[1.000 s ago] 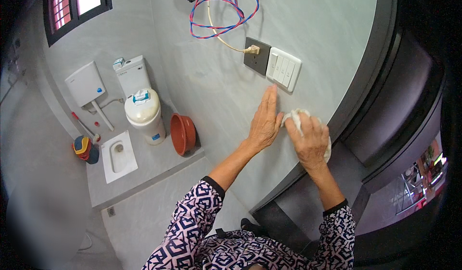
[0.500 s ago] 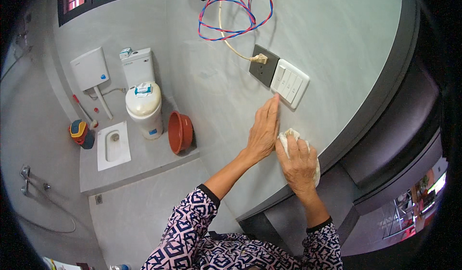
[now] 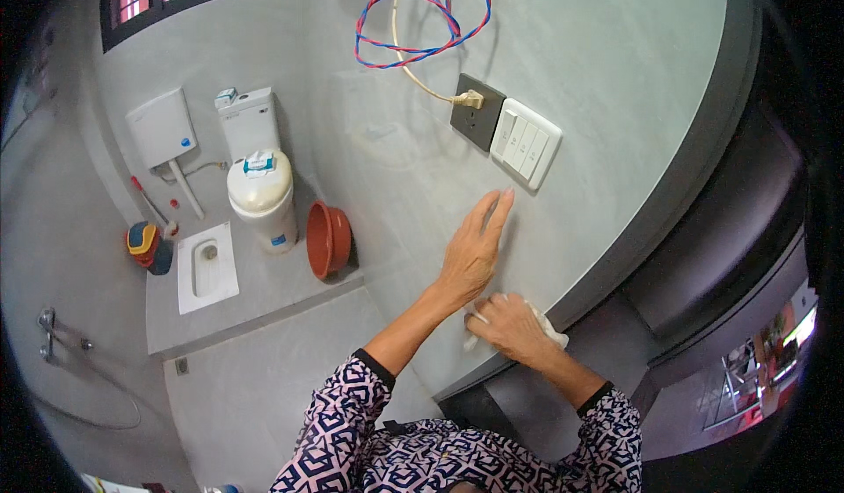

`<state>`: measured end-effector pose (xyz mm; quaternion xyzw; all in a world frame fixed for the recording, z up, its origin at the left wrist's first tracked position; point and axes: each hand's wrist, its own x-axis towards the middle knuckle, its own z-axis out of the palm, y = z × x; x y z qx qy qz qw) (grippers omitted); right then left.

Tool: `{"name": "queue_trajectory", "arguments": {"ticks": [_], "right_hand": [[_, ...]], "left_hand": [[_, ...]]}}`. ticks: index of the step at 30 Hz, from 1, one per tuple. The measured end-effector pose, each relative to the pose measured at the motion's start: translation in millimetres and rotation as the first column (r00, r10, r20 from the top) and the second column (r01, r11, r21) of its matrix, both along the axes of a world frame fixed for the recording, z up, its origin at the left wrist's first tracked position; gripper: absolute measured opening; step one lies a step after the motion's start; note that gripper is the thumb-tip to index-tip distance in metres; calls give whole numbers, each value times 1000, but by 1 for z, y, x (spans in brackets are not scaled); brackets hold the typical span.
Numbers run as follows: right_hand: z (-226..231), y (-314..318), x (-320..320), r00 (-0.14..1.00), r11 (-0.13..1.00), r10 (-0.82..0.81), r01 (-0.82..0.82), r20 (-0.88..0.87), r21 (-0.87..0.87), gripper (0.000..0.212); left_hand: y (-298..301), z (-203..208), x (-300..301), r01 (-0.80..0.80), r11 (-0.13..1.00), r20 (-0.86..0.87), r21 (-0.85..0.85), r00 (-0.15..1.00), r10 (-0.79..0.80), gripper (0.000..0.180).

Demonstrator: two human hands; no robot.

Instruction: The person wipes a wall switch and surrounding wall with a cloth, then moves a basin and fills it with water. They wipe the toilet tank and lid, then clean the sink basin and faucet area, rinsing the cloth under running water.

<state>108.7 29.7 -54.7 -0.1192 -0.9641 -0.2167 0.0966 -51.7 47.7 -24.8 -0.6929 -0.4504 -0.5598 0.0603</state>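
A pale cloth (image 3: pixel 549 328) is pressed to the grey wall (image 3: pixel 413 221) under my right hand (image 3: pixel 514 328), whose fingers curl over it; most of the cloth is hidden by the hand. Just above and to the left, my left hand (image 3: pixel 470 251) lies with fingers stretched out along the wall, holding nothing. Its fingertips end a little below the white switch panel (image 3: pixel 526 144). Beside that panel sits a dark grey socket (image 3: pixel 476 124) with a cream plug (image 3: pixel 469 99) in it.
Twisted red and blue wire (image 3: pixel 424 54) hangs in loops over the socket. The wall ends at a dark frame (image 3: pixel 615 260) on the right. To the left are a toilet (image 3: pixel 261 192), a red-brown basin (image 3: pixel 328 240), a squat pan (image 3: pixel 207 267) and a small bin (image 3: pixel 148 249).
My right hand has slid down and to the left along the wall with the cloth. The left hand has dropped slightly away from the switch panel, its fingers a bit more apart.
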Motion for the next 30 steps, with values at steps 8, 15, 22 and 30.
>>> {"name": "queue_trajectory", "arguments": {"ticks": [8,15,22,30], "right_hand": [[58,-22,1,891,931,1,165,-454,325,21],[50,-41,16,776,890,59,244,-629,385,24],[52,-55,4,799,843,-22,338,-601,418,31],[52,-58,0,809,835,-40,350,-586,426,30]], "left_hand": [[-16,41,10,14,1000,18,28,1000,-14,75],[-23,24,20,62,996,-16,62,998,-61,76],[-30,23,16,59,994,-11,93,998,-58,76],[-39,27,11,106,993,-15,49,994,-105,81]]}}
